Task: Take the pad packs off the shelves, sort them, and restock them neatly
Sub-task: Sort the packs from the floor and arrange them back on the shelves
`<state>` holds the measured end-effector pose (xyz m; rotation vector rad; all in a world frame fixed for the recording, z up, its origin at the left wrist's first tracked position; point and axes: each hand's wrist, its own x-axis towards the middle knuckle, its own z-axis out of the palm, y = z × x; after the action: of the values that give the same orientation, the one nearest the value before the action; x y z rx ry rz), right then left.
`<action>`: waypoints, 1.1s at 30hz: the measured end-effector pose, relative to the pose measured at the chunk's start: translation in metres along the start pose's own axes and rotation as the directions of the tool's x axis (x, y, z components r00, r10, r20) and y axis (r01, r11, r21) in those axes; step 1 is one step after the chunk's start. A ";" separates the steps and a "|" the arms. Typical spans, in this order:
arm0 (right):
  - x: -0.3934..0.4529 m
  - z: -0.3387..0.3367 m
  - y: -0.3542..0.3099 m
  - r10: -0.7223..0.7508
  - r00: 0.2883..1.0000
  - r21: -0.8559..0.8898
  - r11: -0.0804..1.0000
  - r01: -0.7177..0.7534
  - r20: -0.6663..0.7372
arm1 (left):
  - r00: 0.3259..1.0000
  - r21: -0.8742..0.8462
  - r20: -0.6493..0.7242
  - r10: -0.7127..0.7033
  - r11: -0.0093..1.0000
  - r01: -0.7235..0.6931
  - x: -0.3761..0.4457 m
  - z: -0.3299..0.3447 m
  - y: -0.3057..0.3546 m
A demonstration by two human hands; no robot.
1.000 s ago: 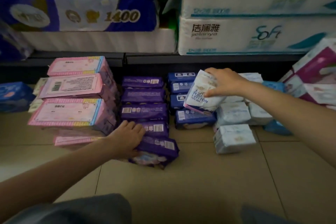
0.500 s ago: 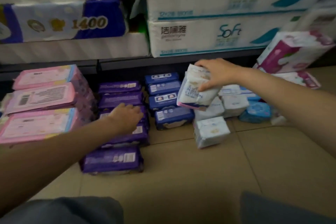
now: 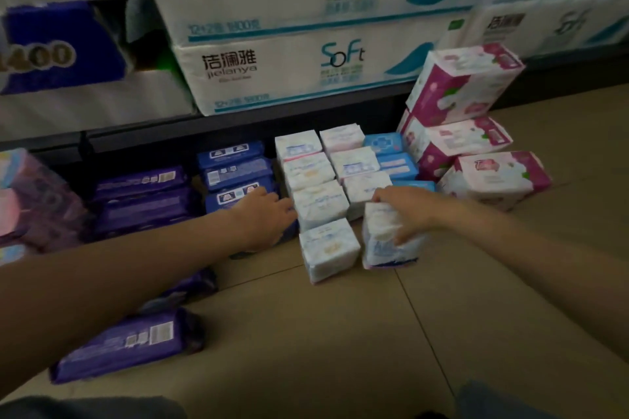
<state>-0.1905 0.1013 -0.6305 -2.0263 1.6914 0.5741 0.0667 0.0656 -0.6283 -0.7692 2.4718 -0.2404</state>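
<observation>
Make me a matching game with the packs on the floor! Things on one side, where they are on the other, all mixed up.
Things:
1. purple pack
2. white pack
3. pink and white packs
4. dark blue packs

Places:
A. stacked at the far right
B. under the right hand
C. alone on the floor, nearest the camera, under the left arm
D. behind the left hand

Pairs: 1-C, 2-B, 3-A, 4-D

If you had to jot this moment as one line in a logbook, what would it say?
right hand: gripping white pack on floor tile | left hand: resting on blue packs | shelves: not yet restocked
</observation>
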 end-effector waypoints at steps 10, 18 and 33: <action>0.032 0.041 -0.013 -0.094 0.979 -0.102 0.992 0.076 -0.182 | 0.991 -0.022 0.092 -0.093 0.995 0.095 -0.005 0.005 -0.011; 0.032 -0.068 -0.051 -0.084 0.915 0.224 0.957 0.184 -0.394 | 0.942 -0.065 -0.108 -0.319 0.948 0.313 -0.061 0.008 -0.089; 0.009 -0.338 -0.306 -0.277 0.400 0.059 0.755 0.653 -0.874 | 0.175 -0.578 -0.706 -0.686 0.701 0.418 -0.261 -0.088 -0.335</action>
<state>0.1244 -0.0513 -0.3383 -2.4330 1.2726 -1.0616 0.3593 -0.0598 -0.3334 -2.2112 3.0525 -0.8204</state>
